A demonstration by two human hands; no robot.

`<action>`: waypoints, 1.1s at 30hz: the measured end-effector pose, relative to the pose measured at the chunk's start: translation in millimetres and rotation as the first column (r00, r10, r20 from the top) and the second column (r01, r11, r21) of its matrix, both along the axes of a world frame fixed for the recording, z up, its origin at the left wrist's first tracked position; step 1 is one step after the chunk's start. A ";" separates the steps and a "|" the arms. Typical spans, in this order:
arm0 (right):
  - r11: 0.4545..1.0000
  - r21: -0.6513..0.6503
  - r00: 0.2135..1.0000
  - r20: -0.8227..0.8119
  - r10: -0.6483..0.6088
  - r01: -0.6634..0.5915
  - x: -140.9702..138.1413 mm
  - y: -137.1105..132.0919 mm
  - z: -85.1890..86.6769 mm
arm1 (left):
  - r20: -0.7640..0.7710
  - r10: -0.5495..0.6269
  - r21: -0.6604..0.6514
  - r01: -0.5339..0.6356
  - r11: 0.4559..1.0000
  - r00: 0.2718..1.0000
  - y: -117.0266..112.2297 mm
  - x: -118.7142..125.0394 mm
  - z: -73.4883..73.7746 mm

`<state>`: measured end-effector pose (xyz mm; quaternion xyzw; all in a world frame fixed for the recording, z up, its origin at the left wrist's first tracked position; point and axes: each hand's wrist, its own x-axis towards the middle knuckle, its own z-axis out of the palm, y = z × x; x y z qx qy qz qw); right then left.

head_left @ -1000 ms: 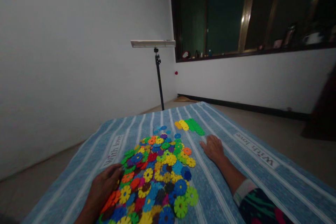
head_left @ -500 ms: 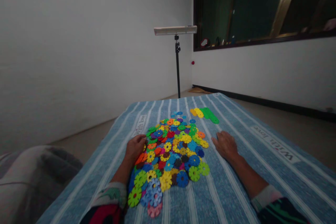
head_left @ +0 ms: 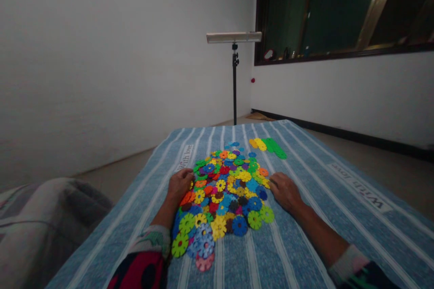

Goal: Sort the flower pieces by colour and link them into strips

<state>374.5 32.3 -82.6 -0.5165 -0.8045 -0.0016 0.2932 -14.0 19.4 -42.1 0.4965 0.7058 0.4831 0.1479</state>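
Observation:
A pile of several flat, flower-shaped plastic discs (head_left: 224, 189) in many colours lies on a blue striped cloth (head_left: 305, 216). My left hand (head_left: 179, 185) rests palm down at the pile's left edge, fingers curled onto the discs. At the right edge of the pile lies my right hand (head_left: 285, 192), flat on the cloth, its fingertips touching the discs. A short joined row of green and yellow discs (head_left: 267, 146) sits apart beyond the pile.
A light bar on a black stand (head_left: 234, 81) stands behind the cloth near the corner of the white walls. A dark window (head_left: 339, 9) with small items on its sill runs along the right. Grey fabric (head_left: 40, 226) lies at lower left.
The view has swung left and pulled back. My right hand has slid left until it touches the pile. My left hand stays at the pile's left edge.

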 end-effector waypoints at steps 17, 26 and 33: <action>0.995 -0.073 0.997 -0.042 0.070 -0.073 7.4 -3.3 -1.0 | 0.141 -0.035 -0.011 0.037 0.999 0.989 -5.4 8.4 -2.2; 0.991 -0.077 0.993 -0.055 0.102 -0.106 11.0 -4.6 -1.4 | 0.114 -0.050 0.010 0.050 0.999 0.992 -11.2 7.4 -2.2; 0.989 -0.095 0.993 -0.048 0.112 -0.116 11.4 -1.9 -4.5 | 0.036 -0.021 0.023 0.020 1.000 0.999 -12.1 5.2 -3.7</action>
